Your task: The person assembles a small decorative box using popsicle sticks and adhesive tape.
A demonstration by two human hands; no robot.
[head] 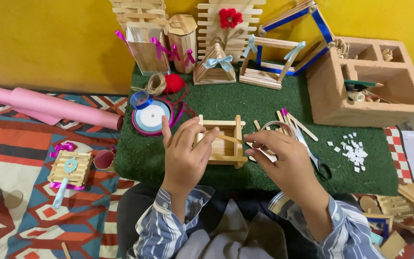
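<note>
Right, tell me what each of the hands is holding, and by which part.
The left hand and right hand hold one thin wooden stick, each pinching one end, above the small stick-built box on the green mat.

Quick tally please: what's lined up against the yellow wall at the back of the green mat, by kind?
Stick boxes with pink bows: 2
Slatted stick panels: 2
Small stick tent with blue bow: 1
Blue-edged stick frame house: 1
Total: 6
</note>
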